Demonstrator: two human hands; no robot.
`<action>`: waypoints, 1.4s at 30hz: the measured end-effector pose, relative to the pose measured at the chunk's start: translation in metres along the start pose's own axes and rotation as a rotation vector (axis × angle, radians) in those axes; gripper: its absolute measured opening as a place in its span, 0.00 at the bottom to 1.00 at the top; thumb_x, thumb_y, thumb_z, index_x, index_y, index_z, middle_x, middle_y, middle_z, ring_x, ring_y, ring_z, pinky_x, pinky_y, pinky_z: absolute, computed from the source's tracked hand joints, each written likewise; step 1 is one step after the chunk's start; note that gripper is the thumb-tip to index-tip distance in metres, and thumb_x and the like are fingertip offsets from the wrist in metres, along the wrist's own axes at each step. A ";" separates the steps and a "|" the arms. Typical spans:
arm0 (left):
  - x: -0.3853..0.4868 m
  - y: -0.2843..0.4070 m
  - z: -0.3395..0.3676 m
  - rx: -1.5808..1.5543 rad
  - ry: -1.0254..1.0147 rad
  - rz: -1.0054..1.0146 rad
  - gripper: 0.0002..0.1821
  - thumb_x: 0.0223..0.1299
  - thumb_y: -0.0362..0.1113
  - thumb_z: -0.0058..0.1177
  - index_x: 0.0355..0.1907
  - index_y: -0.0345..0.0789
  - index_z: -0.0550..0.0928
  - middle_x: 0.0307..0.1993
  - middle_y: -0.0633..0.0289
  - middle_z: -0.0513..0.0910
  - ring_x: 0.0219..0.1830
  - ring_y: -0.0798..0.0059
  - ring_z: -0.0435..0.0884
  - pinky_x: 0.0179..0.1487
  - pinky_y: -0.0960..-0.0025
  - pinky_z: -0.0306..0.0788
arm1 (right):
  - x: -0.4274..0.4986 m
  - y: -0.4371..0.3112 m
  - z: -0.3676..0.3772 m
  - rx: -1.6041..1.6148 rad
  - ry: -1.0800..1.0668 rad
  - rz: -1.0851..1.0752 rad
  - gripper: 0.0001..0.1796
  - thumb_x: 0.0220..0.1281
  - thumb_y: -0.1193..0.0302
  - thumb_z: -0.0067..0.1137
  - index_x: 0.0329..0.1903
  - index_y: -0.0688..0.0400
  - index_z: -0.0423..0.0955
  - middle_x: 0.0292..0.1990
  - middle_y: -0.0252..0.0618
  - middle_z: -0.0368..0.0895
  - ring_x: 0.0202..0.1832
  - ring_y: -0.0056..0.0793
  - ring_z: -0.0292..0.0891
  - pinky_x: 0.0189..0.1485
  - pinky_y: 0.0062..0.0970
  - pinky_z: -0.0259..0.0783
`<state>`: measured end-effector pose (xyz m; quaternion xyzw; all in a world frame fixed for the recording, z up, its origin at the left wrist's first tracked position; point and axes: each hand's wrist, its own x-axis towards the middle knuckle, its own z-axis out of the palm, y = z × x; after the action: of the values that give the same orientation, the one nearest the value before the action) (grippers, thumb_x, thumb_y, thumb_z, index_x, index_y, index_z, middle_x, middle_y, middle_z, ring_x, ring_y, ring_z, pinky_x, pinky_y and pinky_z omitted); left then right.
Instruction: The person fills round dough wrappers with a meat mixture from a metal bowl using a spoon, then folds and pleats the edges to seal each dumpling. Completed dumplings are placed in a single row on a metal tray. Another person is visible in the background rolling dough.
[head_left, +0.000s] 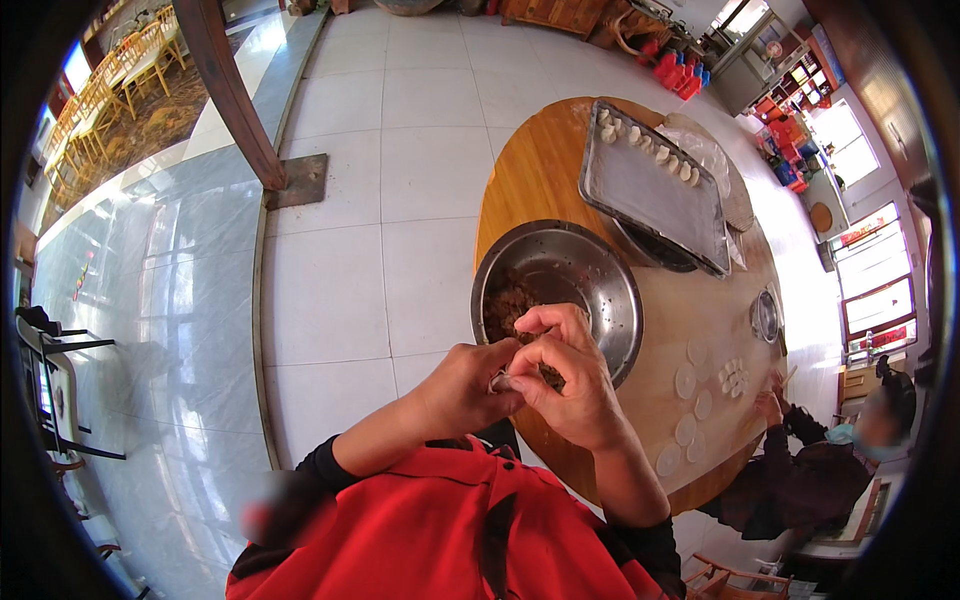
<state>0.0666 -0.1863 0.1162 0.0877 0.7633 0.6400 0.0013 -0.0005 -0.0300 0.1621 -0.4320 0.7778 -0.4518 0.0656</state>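
Note:
My left hand (476, 382) and my right hand (566, 382) meet over the near edge of a large steel bowl (611, 300). Between their fingertips they pinch a small white dough piece, probably a dumpling (500, 381), mostly covered by the fingers. Minced filling (510, 300) lies in the left part of the bowl. Beyond it, a metal tray (652, 187) holds a row of white dumplings (664, 155) along its far side. Round dough wrappers (685, 381) and a cluster of small dough pieces (733, 377) lie on the floured board to the right.
A round wooden table (517, 180) carries these things. A small metal bowl (765, 316) sits near its right edge. At the lower right a co-worker (802, 465) has both hands at the board, by a thin stick. A wooden post (240, 112) stands at the upper left.

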 end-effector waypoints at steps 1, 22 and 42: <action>0.001 -0.001 -0.002 -0.046 -0.039 -0.006 0.16 0.48 0.28 0.64 0.39 0.29 0.76 0.29 0.51 0.81 0.31 0.57 0.82 0.35 0.64 0.74 | 0.000 0.000 0.001 0.007 0.008 0.002 0.11 0.45 0.84 0.64 0.29 0.58 0.73 0.48 0.42 0.69 0.47 0.35 0.68 0.44 0.30 0.69; 0.019 -0.037 0.030 -1.247 0.106 -0.401 0.27 0.68 0.60 0.43 0.38 0.34 0.76 0.21 0.63 0.75 0.17 0.76 0.72 0.18 0.74 0.63 | 0.002 0.039 0.054 0.729 0.314 0.693 0.25 0.73 0.56 0.45 0.53 0.66 0.75 0.43 0.41 0.78 0.41 0.23 0.74 0.43 0.22 0.72; 0.015 -0.076 0.049 -1.113 0.428 -0.502 0.20 0.71 0.55 0.37 0.40 0.41 0.76 0.26 0.65 0.78 0.23 0.75 0.76 0.22 0.73 0.67 | -0.015 0.071 0.092 0.552 0.290 0.674 0.30 0.73 0.47 0.40 0.59 0.59 0.73 0.32 0.33 0.77 0.17 0.12 0.60 0.16 0.15 0.56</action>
<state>0.0477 -0.1491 0.0343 -0.2368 0.2981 0.9237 0.0438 0.0108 -0.0629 0.0502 -0.0536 0.7267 -0.6513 0.2118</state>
